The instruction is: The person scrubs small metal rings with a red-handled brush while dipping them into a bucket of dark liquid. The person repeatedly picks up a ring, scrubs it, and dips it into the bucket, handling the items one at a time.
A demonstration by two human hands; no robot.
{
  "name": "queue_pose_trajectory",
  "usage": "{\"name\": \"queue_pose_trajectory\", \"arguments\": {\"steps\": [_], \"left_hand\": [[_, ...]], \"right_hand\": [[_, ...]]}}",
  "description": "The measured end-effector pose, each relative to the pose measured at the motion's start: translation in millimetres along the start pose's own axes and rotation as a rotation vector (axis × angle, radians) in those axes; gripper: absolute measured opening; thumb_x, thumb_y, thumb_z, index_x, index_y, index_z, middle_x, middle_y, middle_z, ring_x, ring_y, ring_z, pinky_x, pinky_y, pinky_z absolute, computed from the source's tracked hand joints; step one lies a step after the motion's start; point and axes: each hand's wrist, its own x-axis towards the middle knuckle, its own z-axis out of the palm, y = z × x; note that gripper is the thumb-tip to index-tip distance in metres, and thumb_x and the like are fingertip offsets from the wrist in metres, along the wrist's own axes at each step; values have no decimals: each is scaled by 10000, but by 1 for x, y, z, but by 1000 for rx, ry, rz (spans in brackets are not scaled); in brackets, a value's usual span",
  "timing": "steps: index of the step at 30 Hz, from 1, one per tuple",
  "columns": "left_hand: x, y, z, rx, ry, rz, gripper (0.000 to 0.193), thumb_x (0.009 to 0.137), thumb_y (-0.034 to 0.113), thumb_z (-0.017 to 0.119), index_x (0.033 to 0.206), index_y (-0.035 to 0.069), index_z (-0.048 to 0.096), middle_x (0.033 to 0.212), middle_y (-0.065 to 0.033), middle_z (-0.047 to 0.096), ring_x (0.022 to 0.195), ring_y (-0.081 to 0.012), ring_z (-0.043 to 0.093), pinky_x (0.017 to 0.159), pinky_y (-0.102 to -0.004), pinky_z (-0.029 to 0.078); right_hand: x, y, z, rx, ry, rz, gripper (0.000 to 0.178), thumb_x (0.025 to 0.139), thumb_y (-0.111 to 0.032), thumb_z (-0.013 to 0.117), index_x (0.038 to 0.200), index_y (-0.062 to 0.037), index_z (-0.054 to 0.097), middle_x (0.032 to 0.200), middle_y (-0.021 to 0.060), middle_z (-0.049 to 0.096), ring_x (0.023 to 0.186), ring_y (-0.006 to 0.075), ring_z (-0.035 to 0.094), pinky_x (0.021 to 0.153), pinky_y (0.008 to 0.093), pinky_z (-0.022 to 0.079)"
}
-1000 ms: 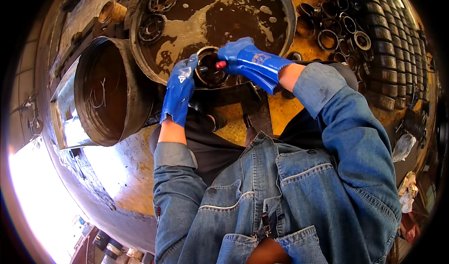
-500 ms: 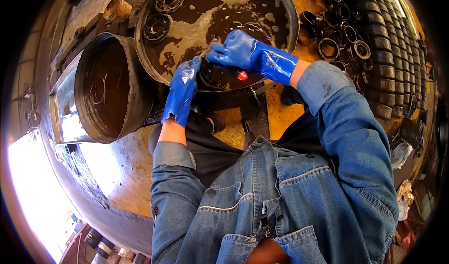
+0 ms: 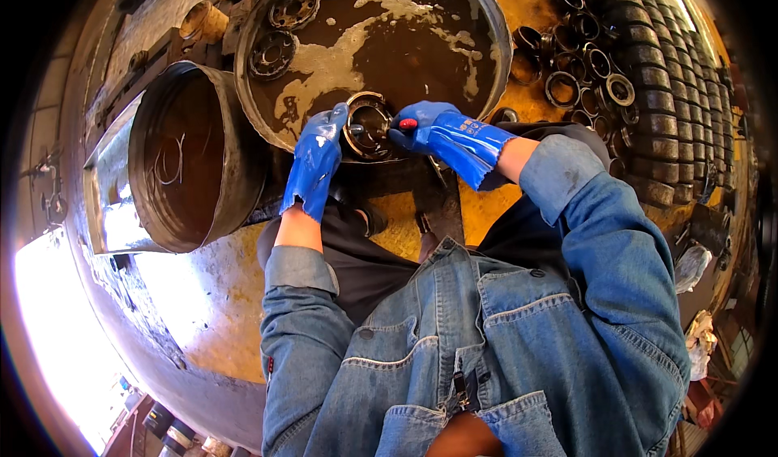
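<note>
A round metal bearing ring (image 3: 366, 125) is held over the near rim of a wide basin (image 3: 486, 19) full of dark, foamy liquid. My left hand (image 3: 318, 159), in a blue rubber glove, grips the ring's left edge. My right hand (image 3: 438, 133), also gloved in blue, holds a small red-tipped tool (image 3: 408, 123) against the ring's right side. Two more bearing rings (image 3: 271, 53) lie partly sunk at the basin's far left.
An empty dark metal tub (image 3: 186, 165) stands to the left of the basin. Several loose rings (image 3: 583, 60) and rows of stacked dark rings (image 3: 656, 92) cover the yellow surface at the right. My denim jacket fills the lower middle.
Both hands have shifted slightly toward me and lower with the ring. The right hand has moved from above the ring to its right side, showing the red-tipped tool more clearly.
</note>
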Motion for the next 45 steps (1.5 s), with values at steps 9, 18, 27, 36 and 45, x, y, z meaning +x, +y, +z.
{"name": "queue_pose_trajectory", "arguments": {"steps": [9, 18, 27, 36, 45], "left_hand": [[11, -21, -10, 220, 27, 209, 581, 1038, 495, 567, 1208, -46, 691, 1104, -194, 719, 987, -290, 650, 916, -361, 488], [-12, 14, -4, 84, 31, -54, 485, 1058, 424, 581, 1189, -29, 693, 1023, -101, 705, 920, -182, 588, 874, -318, 474], [-12, 10, -5, 50, 14, -84, 494, 1066, 404, 571, 1188, -61, 686, 1036, -107, 717, 921, -168, 605, 874, -318, 482], [2, -7, -3, 35, 2, -43, 477, 1071, 395, 568, 1199, -47, 692, 1054, -80, 715, 938, -153, 607, 871, -297, 481], [-5, 1, -3, -31, -13, -102, 532, 1055, 456, 556, 1225, -32, 685, 1082, -128, 721, 955, -198, 624, 888, -336, 484]], "right_hand": [[12, -19, -15, 1298, -55, 205, 437, 986, -444, 590, 1046, -39, 743, 912, 63, 730, 771, 164, 651, 740, 359, 514], [-19, -18, -44, 608, -150, -162, 425, 956, -416, 582, 1004, -15, 715, 874, 113, 717, 777, 179, 630, 742, 374, 484], [-9, -25, -50, 418, -140, -37, 458, 900, -451, 621, 859, -12, 748, 776, 107, 722, 712, 205, 650, 671, 378, 493], [29, -5, -24, -575, 178, -457, 324, 867, -261, 712, 1148, -102, 682, 960, 118, 713, 816, 308, 744, 641, 431, 587], [18, -14, -24, -445, 545, -1148, 373, 799, -174, 731, 1159, -109, 655, 1084, 112, 629, 665, 217, 651, 559, 371, 529]]}}
